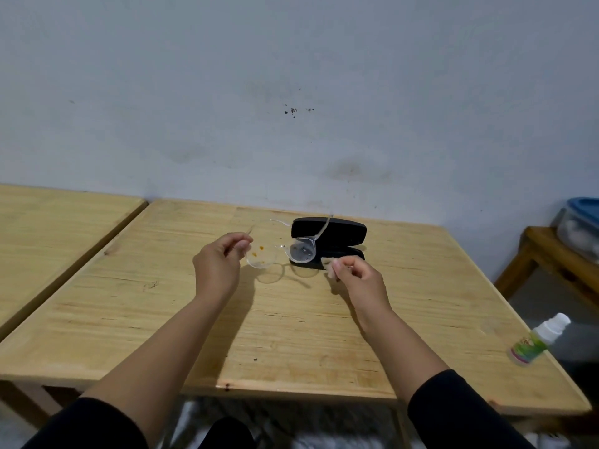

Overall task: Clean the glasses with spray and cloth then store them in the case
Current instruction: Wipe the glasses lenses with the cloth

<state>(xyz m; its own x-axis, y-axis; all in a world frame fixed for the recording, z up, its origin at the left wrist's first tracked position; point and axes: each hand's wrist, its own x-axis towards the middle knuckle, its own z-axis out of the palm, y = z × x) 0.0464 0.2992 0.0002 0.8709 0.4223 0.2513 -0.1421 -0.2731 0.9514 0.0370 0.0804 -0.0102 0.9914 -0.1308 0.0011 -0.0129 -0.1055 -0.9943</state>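
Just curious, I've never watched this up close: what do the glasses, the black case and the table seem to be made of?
Glasses: the frame looks like clear plastic, since the table shows through it; the lenses carry orange-brown specks.
Case: dark and matte with a faint sheen, probably a hard shell covered in leatherette or plastic; I can't tell which.
Table: pale wood with a smooth finish, showing grain lines and joined planks.
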